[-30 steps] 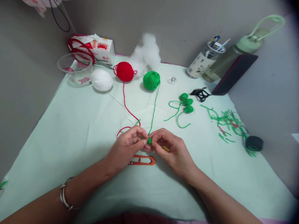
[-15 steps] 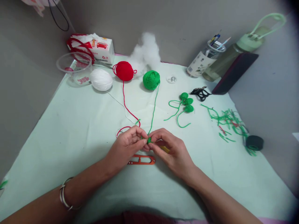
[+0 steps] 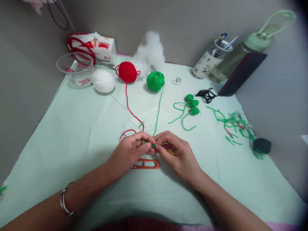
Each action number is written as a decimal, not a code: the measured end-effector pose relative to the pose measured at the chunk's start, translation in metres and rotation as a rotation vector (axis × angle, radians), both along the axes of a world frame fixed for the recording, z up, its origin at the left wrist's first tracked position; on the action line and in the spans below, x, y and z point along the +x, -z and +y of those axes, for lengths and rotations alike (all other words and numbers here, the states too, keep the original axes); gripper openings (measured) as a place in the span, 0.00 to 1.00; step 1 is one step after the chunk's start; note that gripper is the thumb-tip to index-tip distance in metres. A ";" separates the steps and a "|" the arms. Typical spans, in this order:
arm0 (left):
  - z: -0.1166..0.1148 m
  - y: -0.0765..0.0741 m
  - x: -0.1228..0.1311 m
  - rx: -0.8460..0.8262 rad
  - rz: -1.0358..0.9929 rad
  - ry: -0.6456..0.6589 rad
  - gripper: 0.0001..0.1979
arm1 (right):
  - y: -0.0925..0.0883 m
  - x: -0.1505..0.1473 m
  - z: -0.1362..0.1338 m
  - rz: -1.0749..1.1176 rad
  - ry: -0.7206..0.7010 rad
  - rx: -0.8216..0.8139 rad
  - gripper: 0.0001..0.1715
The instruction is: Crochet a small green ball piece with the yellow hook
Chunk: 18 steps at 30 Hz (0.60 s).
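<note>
Between my fingertips is a small piece of green yarn work (image 3: pixel 153 145), mostly covered. My left hand (image 3: pixel 136 146) pinches it from the left, thumb against forefinger. From the right, my right hand (image 3: pixel 174 152) closes on it too; a bit of something yellow (image 3: pixel 170 151) shows under those fingers. A green strand runs from the piece up to the green yarn ball (image 3: pixel 155 81). Beneath my hands lie orange thread snips (image 3: pixel 146 164), partly hidden by the left hand. Loops of red yarn (image 3: pixel 127 131) rest just beyond my left fingers.
Behind stand a white yarn ball (image 3: pixel 103 81), a red yarn ball (image 3: pixel 127 72) and white stuffing (image 3: pixel 150 51). Green crocheted balls (image 3: pixel 193 103), a black claw clip (image 3: pixel 207 95), yarn scraps (image 3: pixel 234 123) and black tape (image 3: pixel 262 146) lie rightward. A bottle (image 3: pixel 257 41) stands back right.
My fingers have closed further over the green piece, so less of it shows. The left fingertips have shifted slightly right, towards the right hand.
</note>
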<state>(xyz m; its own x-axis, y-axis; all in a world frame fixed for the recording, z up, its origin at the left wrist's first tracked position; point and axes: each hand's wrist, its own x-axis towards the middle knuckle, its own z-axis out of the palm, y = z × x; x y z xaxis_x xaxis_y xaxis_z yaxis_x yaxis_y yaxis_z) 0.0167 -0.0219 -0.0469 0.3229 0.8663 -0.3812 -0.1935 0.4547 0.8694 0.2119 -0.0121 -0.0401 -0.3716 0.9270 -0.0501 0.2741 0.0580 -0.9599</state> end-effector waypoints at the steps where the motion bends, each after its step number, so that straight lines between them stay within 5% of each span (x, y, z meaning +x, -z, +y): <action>1: 0.000 0.000 0.001 -0.011 -0.004 -0.003 0.07 | 0.001 0.000 0.000 -0.013 -0.006 0.034 0.06; 6: 0.002 -0.001 0.001 -0.070 -0.029 -0.030 0.15 | -0.001 0.000 -0.001 -0.040 -0.049 0.136 0.09; 18: -0.003 -0.002 0.007 0.072 0.149 -0.060 0.12 | -0.007 -0.004 -0.004 -0.039 -0.078 0.176 0.11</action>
